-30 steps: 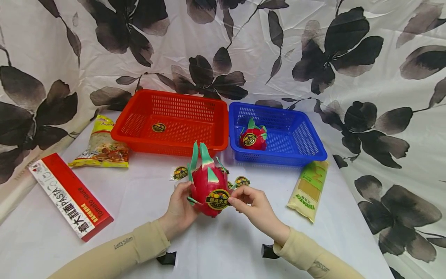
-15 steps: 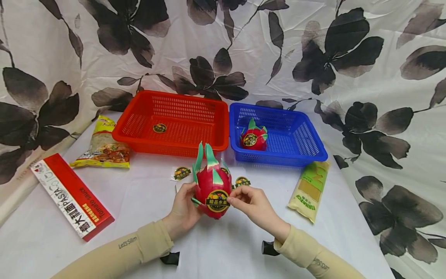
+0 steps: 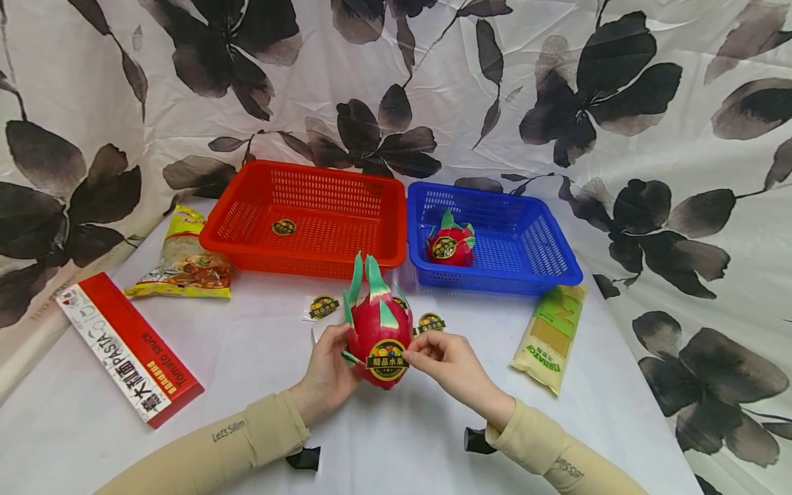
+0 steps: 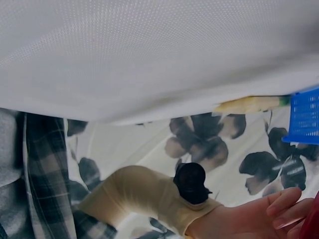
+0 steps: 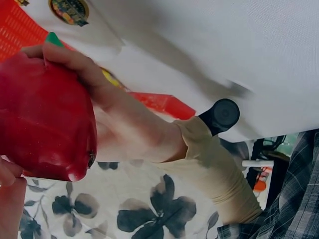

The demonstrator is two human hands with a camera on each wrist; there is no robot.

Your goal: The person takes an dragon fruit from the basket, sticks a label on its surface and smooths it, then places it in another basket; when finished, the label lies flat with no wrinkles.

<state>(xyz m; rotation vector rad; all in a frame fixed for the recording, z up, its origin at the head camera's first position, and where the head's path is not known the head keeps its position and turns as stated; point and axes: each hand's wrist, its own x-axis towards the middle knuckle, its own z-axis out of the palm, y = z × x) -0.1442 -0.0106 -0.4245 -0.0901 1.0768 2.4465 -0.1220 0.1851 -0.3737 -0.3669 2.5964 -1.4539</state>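
Held upright in my left hand [image 3: 328,375] is a pink dragon fruit [image 3: 371,328] with green leaf tips, over the table's middle. My fingers wrap its left side. A round black-and-gold sticker [image 3: 388,361] lies against the front of the fruit. My right hand [image 3: 454,368] pinches the sticker's right edge between thumb and forefinger. In the right wrist view the dragon fruit [image 5: 45,119] fills the left side, the left hand [image 5: 124,124] behind it. The left wrist view shows the right hand [image 4: 244,219] beside a sliver of red fruit.
Behind stand a red basket [image 3: 309,267] with a sticker inside and a blue basket [image 3: 495,283] holding another stickered dragon fruit [image 3: 460,254]. Loose stickers [image 3: 324,307] lie before them. A noodle bag [image 3: 185,268] and pasta box [image 3: 130,350] lie left, a noodle packet [image 3: 547,340] right.
The dragon fruit and my left hand have shifted slightly right, the fruit turning a little. The sticker's right edge stays pinched by my right hand.
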